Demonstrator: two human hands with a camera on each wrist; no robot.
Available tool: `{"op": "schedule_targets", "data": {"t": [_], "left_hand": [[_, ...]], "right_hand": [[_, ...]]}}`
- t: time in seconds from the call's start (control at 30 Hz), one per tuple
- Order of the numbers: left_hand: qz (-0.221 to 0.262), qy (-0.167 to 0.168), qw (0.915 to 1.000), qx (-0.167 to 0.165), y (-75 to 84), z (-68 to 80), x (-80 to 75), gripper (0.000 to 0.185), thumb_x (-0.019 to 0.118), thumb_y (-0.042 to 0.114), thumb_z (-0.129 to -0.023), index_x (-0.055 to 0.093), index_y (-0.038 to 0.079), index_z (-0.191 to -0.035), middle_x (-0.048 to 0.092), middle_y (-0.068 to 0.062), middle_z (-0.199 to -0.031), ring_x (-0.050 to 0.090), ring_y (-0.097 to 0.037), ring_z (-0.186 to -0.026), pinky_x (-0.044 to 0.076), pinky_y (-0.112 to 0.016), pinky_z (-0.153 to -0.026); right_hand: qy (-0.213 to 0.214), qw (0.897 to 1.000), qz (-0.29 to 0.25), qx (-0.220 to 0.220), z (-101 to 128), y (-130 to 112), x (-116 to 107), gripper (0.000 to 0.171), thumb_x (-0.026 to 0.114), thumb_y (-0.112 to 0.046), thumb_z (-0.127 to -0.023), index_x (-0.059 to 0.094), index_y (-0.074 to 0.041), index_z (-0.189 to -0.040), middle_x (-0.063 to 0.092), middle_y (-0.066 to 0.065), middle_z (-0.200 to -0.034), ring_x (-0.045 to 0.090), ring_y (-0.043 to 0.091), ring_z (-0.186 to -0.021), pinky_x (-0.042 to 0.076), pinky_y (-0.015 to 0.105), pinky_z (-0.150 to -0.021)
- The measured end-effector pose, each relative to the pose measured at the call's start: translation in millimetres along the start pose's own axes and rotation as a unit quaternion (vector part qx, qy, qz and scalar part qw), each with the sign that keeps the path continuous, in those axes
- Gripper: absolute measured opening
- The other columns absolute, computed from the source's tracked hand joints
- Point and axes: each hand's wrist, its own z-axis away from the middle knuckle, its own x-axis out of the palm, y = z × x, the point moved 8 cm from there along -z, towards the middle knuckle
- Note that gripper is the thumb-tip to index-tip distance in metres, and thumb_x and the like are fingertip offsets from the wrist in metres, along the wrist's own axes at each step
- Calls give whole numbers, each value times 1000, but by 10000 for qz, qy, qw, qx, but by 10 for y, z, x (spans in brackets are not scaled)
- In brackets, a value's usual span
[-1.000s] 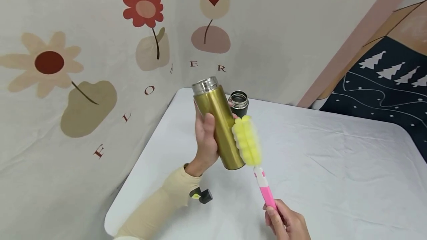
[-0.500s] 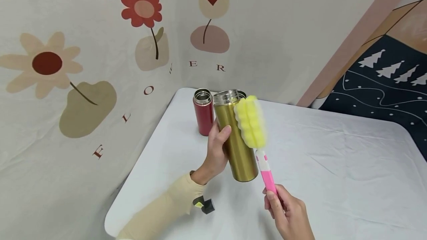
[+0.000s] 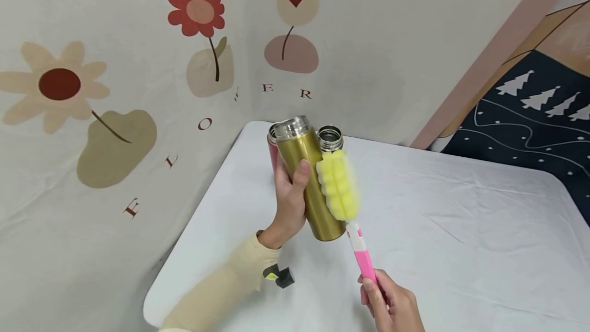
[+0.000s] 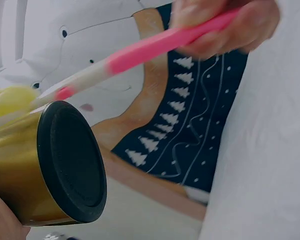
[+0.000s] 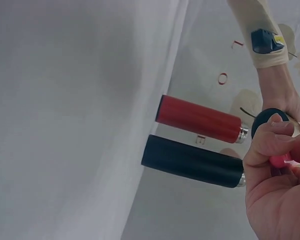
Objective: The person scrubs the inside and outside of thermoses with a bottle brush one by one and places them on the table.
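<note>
Nearest the camera, the right hand (image 3: pixel 392 304) had its fingers curled round the pink handle of the bottle brush (image 3: pixel 359 250), pinching it near the end. The yellow sponge head (image 3: pixel 339 184) lay against the side of the gold thermos flask (image 3: pixel 309 183), which the left hand (image 3: pixel 290 201) held tilted above the white tabletop (image 3: pixel 461 229), thumb and fingers wrapped round its middle. The flask looked stiff and smooth, probably slippery and fairly light with its lid off, so a full wrap round the mid-body seemed the safest hold; the sponge looked soft and springy, best steered from the rigid handle. From the left wrist the flask's black base (image 4: pixel 72 160) showed plainly. Behind it stood a red flask (image 5: pixel 200 119) and a black flask (image 5: pixel 192 161), both open-mouthed, apparently just beside each other, though the head view hid most of them. A flower-printed cloth (image 3: pixel 115 91) hung beyond.
</note>
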Motion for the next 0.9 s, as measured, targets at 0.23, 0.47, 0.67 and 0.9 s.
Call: {"op": "schedule_targets", "data": {"t": [0.23, 0.47, 0.67, 0.9], "left_hand": [[354, -118, 9988, 324, 174, -158, -51, 69, 68, 56, -104, 42, 10, -148, 64, -20, -116, 71, -26, -85, 64, -39, -76], [555, -2, 9976, 408, 242, -190, -119, 59, 63, 52, -107, 51, 3, -137, 66, -18, -104, 73, -30, -81, 65, -44, -73], [592, -115, 9972, 432, 289, -229, -104, 57, 53, 49, -110, 49, 3, -143, 64, -20, -118, 73, -32, -90, 66, -48, -73], [254, -203, 9994, -88, 101, -78, -13, 81, 69, 63, -101, 38, 10, -153, 64, -17, -124, 71, -23, -91, 63, -38, -79]], "right_hand": [[140, 9996, 227, -97, 167, 88, -32, 30, 72, 15, -95, 68, -15, -92, 51, -22, -68, 38, -10, -50, 34, 13, -40], [277, 9966, 526, -566, 254, 144, -107, 43, 76, 18, -88, 68, -23, -95, 50, -26, -70, 36, -14, -54, 33, 10, -43], [271, 9961, 516, -655, 237, 157, -150, 43, 74, 20, -88, 68, -22, -96, 50, -25, -71, 37, -14, -54, 33, 10, -43], [44, 9996, 254, -85, 101, 132, -131, 26, 69, 9, -101, 69, -16, -94, 53, -18, -67, 41, -5, -50, 36, 15, -42]]}}
